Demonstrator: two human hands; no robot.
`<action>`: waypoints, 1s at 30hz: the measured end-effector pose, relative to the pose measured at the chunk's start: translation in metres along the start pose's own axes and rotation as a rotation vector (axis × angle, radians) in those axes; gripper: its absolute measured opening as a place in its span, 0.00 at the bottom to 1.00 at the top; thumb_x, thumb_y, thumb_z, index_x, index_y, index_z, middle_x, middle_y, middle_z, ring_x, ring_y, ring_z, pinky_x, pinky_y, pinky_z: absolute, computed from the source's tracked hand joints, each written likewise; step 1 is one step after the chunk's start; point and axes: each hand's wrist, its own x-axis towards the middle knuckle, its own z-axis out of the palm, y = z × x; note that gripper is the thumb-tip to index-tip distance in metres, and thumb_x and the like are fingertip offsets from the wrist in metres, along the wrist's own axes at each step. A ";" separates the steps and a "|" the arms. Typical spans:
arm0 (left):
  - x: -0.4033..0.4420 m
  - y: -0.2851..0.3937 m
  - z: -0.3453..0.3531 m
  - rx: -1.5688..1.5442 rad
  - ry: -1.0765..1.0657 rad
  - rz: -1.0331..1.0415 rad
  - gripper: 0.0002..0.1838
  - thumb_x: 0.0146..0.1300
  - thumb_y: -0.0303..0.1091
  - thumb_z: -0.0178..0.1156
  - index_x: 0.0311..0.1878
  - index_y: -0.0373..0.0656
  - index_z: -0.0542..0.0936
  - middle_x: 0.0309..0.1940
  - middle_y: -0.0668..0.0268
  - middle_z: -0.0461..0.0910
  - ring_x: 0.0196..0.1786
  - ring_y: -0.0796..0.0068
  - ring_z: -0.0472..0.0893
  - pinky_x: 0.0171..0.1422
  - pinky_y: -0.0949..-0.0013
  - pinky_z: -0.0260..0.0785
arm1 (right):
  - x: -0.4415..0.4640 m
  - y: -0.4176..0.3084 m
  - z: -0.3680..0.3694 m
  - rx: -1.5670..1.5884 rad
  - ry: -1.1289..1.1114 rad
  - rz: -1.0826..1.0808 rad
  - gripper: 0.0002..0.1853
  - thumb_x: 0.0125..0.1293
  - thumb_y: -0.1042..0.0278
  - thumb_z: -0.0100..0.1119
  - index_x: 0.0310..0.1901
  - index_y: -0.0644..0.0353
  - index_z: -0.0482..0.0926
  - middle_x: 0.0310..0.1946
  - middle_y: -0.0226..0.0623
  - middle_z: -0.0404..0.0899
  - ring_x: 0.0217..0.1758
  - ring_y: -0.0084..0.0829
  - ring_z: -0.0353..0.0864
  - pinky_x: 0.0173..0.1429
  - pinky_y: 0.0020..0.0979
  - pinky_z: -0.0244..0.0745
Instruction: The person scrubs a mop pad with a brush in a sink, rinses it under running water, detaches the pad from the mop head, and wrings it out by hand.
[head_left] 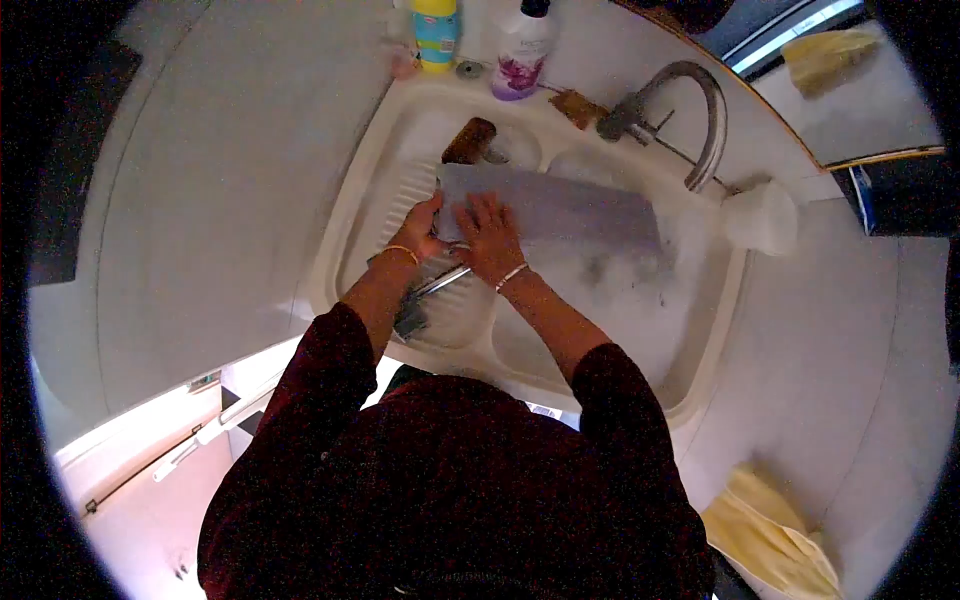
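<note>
A flat grey rectangular panel (570,205) lies across the sink, its right part over the soapy basin. My left hand (418,232) grips the panel's left end, with the thumb at its edge. My right hand (488,238) lies on the panel near that end, fingers spread and slightly blurred. Just below my hands, a tool with a shiny metal handle (443,281) and a dark head (410,318) rests on the ribbed drainer. Its exact kind is unclear. Behind the panel sits a brown block-like object (470,141), perhaps a brush or sponge.
The cream sink (722,300) holds foamy water in its right basin. A curved tap (715,120) stands at the back right. A yellow-and-blue container (435,38) and a white bottle (522,55) stand behind the sink. A yellow cloth (770,535) hangs at lower right.
</note>
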 end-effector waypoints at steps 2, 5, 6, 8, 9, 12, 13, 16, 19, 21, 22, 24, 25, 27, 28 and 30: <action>0.015 -0.007 -0.021 0.044 0.003 0.038 0.21 0.64 0.50 0.43 0.54 0.47 0.67 0.50 0.63 0.71 0.52 0.62 0.70 0.56 0.49 0.62 | -0.002 0.003 0.009 -0.051 -0.020 -0.044 0.30 0.49 0.62 0.58 0.57 0.53 0.64 0.58 0.41 0.60 0.62 0.47 0.56 0.62 0.48 0.52; 0.015 -0.018 -0.027 0.057 0.023 0.116 0.23 0.64 0.50 0.43 0.55 0.45 0.66 0.50 0.61 0.71 0.51 0.60 0.70 0.54 0.48 0.65 | -0.003 0.021 0.022 0.073 -0.066 -0.083 0.26 0.52 0.67 0.53 0.56 0.54 0.65 0.56 0.42 0.64 0.61 0.43 0.60 0.63 0.44 0.53; 0.010 -0.022 -0.021 0.054 0.033 0.152 0.23 0.64 0.50 0.44 0.55 0.45 0.65 0.50 0.60 0.71 0.51 0.59 0.71 0.53 0.48 0.65 | -0.001 0.028 0.021 0.150 -0.081 -0.095 0.25 0.53 0.69 0.51 0.56 0.55 0.65 0.55 0.42 0.65 0.60 0.42 0.61 0.63 0.42 0.53; -0.006 -0.023 -0.005 0.029 0.033 0.152 0.23 0.63 0.49 0.45 0.56 0.46 0.64 0.50 0.59 0.70 0.51 0.58 0.71 0.53 0.47 0.66 | 0.005 0.035 0.018 -0.091 -0.270 0.086 0.25 0.52 0.69 0.51 0.55 0.57 0.65 0.52 0.43 0.68 0.57 0.42 0.65 0.60 0.40 0.58; -0.011 -0.022 0.000 0.017 0.034 0.149 0.23 0.63 0.48 0.45 0.56 0.46 0.64 0.50 0.59 0.70 0.51 0.57 0.71 0.52 0.47 0.66 | 0.008 0.039 0.017 -0.213 -0.362 0.179 0.25 0.52 0.70 0.50 0.55 0.58 0.65 0.51 0.44 0.69 0.55 0.42 0.67 0.58 0.39 0.60; -0.009 -0.018 0.007 0.077 0.030 0.210 0.21 0.62 0.44 0.48 0.55 0.45 0.63 0.49 0.57 0.70 0.49 0.56 0.72 0.51 0.47 0.67 | -0.002 0.098 0.040 -0.100 0.022 0.231 0.20 0.58 0.67 0.48 0.53 0.61 0.66 0.50 0.43 0.70 0.52 0.42 0.70 0.55 0.39 0.66; -0.022 -0.015 0.021 0.150 0.076 0.248 0.21 0.61 0.42 0.49 0.54 0.43 0.64 0.48 0.57 0.70 0.48 0.56 0.72 0.49 0.49 0.68 | 0.002 0.095 0.034 0.592 0.169 0.511 0.20 0.60 0.65 0.47 0.54 0.61 0.66 0.51 0.42 0.70 0.52 0.42 0.70 0.56 0.40 0.66; -0.038 -0.012 0.037 0.348 0.162 0.343 0.19 0.59 0.36 0.51 0.52 0.40 0.64 0.46 0.57 0.72 0.45 0.59 0.74 0.44 0.55 0.71 | -0.001 0.090 0.025 1.967 0.572 1.141 0.19 0.65 0.61 0.43 0.56 0.59 0.64 0.55 0.40 0.66 0.56 0.42 0.66 0.58 0.45 0.63; 0.010 -0.018 0.001 0.450 0.133 0.445 0.19 0.57 0.34 0.54 0.50 0.38 0.64 0.43 0.57 0.73 0.41 0.61 0.75 0.39 0.61 0.71 | -0.004 0.079 0.010 1.937 0.645 1.224 0.22 0.65 0.59 0.45 0.57 0.60 0.62 0.57 0.39 0.64 0.59 0.42 0.64 0.61 0.47 0.59; 0.016 -0.024 -0.002 0.449 0.122 0.539 0.20 0.55 0.33 0.55 0.50 0.37 0.64 0.41 0.57 0.74 0.39 0.63 0.76 0.37 0.64 0.71 | -0.007 0.075 0.004 1.912 0.637 1.270 0.22 0.65 0.58 0.45 0.57 0.60 0.62 0.57 0.40 0.63 0.59 0.42 0.64 0.61 0.48 0.59; 0.012 -0.025 0.002 0.444 0.163 0.546 0.22 0.54 0.32 0.56 0.50 0.37 0.64 0.40 0.57 0.74 0.38 0.64 0.76 0.37 0.64 0.71 | -0.008 0.073 0.002 1.899 0.632 1.292 0.23 0.65 0.57 0.45 0.57 0.60 0.62 0.58 0.40 0.63 0.59 0.42 0.64 0.62 0.48 0.59; 0.003 -0.026 0.014 0.436 0.243 0.563 0.24 0.52 0.30 0.59 0.51 0.35 0.64 0.39 0.56 0.75 0.37 0.65 0.76 0.38 0.64 0.71 | -0.018 0.098 0.024 1.968 0.615 1.241 0.23 0.64 0.56 0.45 0.57 0.59 0.61 0.58 0.40 0.63 0.59 0.42 0.63 0.62 0.48 0.58; 0.002 -0.027 0.017 0.442 0.204 0.542 0.25 0.50 0.29 0.60 0.51 0.34 0.64 0.39 0.56 0.75 0.37 0.65 0.77 0.38 0.64 0.71 | -0.018 0.100 0.021 2.001 0.603 1.211 0.24 0.64 0.55 0.45 0.57 0.59 0.61 0.57 0.40 0.63 0.59 0.42 0.63 0.62 0.49 0.58; 0.005 -0.031 0.014 0.460 0.131 0.484 0.27 0.48 0.27 0.62 0.51 0.32 0.64 0.39 0.55 0.75 0.38 0.65 0.77 0.39 0.64 0.72 | -0.021 0.094 0.018 1.939 0.600 1.262 0.24 0.63 0.54 0.47 0.57 0.58 0.62 0.57 0.39 0.63 0.58 0.41 0.64 0.61 0.46 0.61; 0.000 -0.030 0.018 0.454 0.121 0.464 0.28 0.47 0.26 0.63 0.52 0.33 0.64 0.40 0.56 0.75 0.38 0.64 0.77 0.40 0.63 0.72 | -0.020 0.090 0.012 1.909 0.599 1.287 0.24 0.63 0.54 0.48 0.57 0.57 0.63 0.57 0.39 0.64 0.57 0.41 0.65 0.60 0.45 0.62; -0.011 -0.026 0.023 0.441 0.100 0.420 0.29 0.46 0.26 0.64 0.52 0.35 0.64 0.41 0.56 0.75 0.40 0.62 0.77 0.40 0.61 0.73 | -0.022 0.093 -0.009 1.929 0.639 1.292 0.26 0.64 0.53 0.45 0.60 0.57 0.59 0.60 0.38 0.61 0.60 0.41 0.62 0.62 0.47 0.58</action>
